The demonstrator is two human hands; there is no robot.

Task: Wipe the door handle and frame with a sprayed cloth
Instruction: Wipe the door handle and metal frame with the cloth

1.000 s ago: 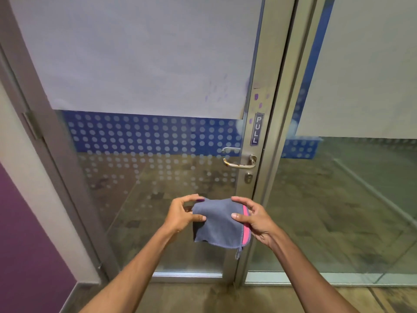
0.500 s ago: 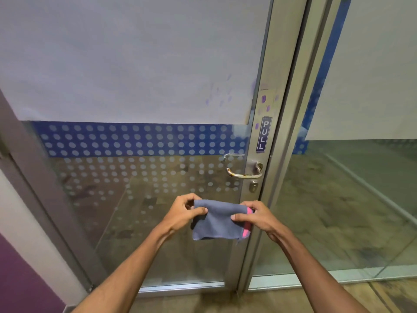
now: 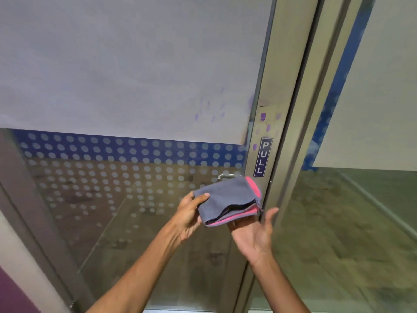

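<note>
A folded grey cloth (image 3: 228, 197) with a pink edge is held up in front of the door's lock area. My left hand (image 3: 188, 216) pinches its left side, thumb on top. My right hand (image 3: 256, 233) lies palm-up under the cloth's right end, fingers spread. The metal door frame (image 3: 270, 91) runs up the middle, with purple smudges above a dark PULL label (image 3: 262, 157). The cloth hides the lever handle; only the end of the handle (image 3: 225, 176) on the far side of the glass shows above it.
The glass door (image 3: 135, 188) has frosted film on top and a blue dotted band. A second glass panel (image 3: 361, 222) stands to the right of the frame. A hinge-side post (image 3: 27, 211) and a purple wall (image 3: 13, 297) are at the left.
The cloth has been folded smaller and lifted up to the handle's height. My right hand turned palm-up beneath it. The view moved closer to the door.
</note>
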